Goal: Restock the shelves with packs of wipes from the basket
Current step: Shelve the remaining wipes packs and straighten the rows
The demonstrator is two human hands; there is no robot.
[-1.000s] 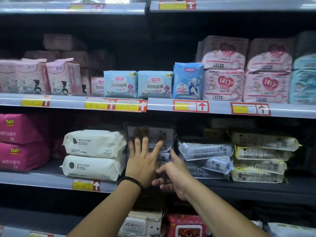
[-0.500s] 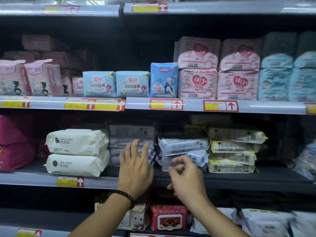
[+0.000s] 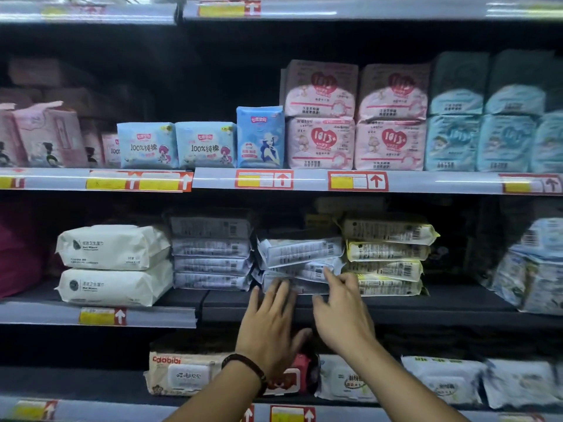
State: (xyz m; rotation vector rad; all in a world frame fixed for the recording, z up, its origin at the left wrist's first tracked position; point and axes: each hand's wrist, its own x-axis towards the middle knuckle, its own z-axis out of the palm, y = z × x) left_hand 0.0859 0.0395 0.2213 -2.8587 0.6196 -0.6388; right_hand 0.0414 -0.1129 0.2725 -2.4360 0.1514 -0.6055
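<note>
On the middle shelf a neat stack of grey-white wipe packs stands left of a crooked pile of the same packs. My left hand, with a dark bead bracelet on the wrist, reaches flat toward the bottom pack of the crooked pile, fingers spread and fingertips at its front edge. My right hand is beside it, fingers apart, with the index finger touching a tilted pack in that pile. Neither hand holds a pack. The basket is not in view.
Two big white wipe packs lie at the left, yellow-edged packs at the right, bluish packs at the far right. The shelf above carries pink and blue pad packs. Lidded wipe packs fill the shelf below.
Both hands have shifted right from the neat grey stack to the crooked pile beside it. The view has also swung rightward, so the shelves sit further left.
</note>
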